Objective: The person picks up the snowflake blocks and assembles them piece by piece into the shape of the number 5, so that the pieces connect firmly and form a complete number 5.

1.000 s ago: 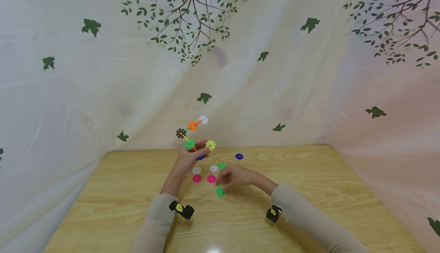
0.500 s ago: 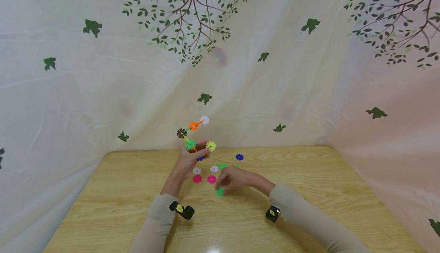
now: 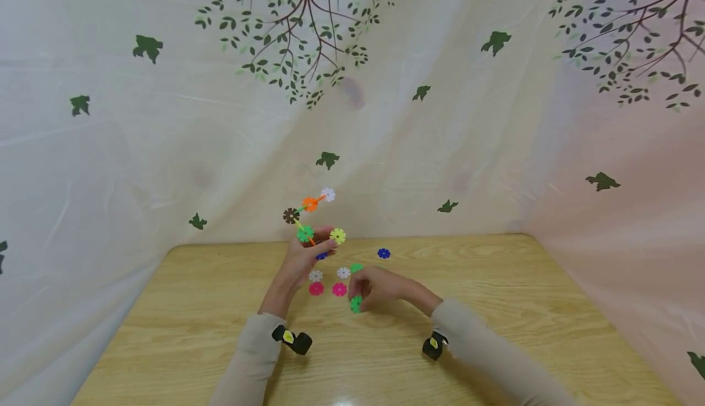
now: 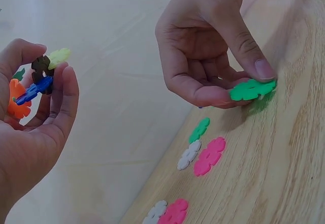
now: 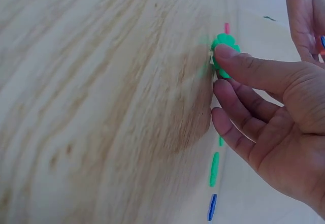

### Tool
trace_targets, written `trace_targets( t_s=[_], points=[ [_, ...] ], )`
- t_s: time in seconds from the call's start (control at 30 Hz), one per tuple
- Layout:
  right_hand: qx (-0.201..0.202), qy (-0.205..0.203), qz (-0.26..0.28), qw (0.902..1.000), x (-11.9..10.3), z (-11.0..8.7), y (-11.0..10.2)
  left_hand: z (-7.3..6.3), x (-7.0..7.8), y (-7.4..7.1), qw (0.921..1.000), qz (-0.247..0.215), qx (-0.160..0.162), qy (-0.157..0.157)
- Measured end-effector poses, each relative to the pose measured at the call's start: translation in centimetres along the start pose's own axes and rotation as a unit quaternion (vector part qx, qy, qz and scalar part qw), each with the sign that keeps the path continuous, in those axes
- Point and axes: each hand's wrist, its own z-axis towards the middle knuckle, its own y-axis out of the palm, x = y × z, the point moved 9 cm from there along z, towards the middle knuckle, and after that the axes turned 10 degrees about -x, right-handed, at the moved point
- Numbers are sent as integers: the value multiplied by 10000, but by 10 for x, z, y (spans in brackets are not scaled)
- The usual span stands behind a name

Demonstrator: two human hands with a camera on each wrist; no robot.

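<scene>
The pinched disc is green, the tabletop tan wood-grain, the backdrop leaf-printed.

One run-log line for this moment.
left hand: holds linked flower-disc chain | right hand: pinches green flower disc | loose blue disc: on table

Dim, diffuse light left a small glare and soft shadows on the pale, flat wood-grained tabletop; both wrist views looked dull.
</scene>
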Motion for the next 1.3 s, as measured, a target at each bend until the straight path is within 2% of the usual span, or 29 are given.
trace_targets(
  t_s=[0.23, 0.4, 0.67, 0.93, 1.17, 1.3],
  points=[
    [224, -235, -12, 9995, -2, -1, -9, -1, -1, 0, 10000, 3, 11, -7],
    [665, -309, -43, 9973, -3, -3, -26, -1, -1, -1, 10000, -33, 71, -58],
    [1364, -279, 291, 9898, -8, -10, -57, -2, -7, -5, 9986, 260, -19, -470],
    [2225, -459, 554, 9723, -17, -19, -81, -2, -14, -8, 9959, 328, -104, -833],
    [2783, -454, 909, 9551, -12, -20, -84, -3, -19, -10, 9932, 258, -174, -1118],
    [3072, -508, 1012, 9449, -10, -19, -84, -3, -20, -11, 9930, 246, -201, -1137]
  ],
)
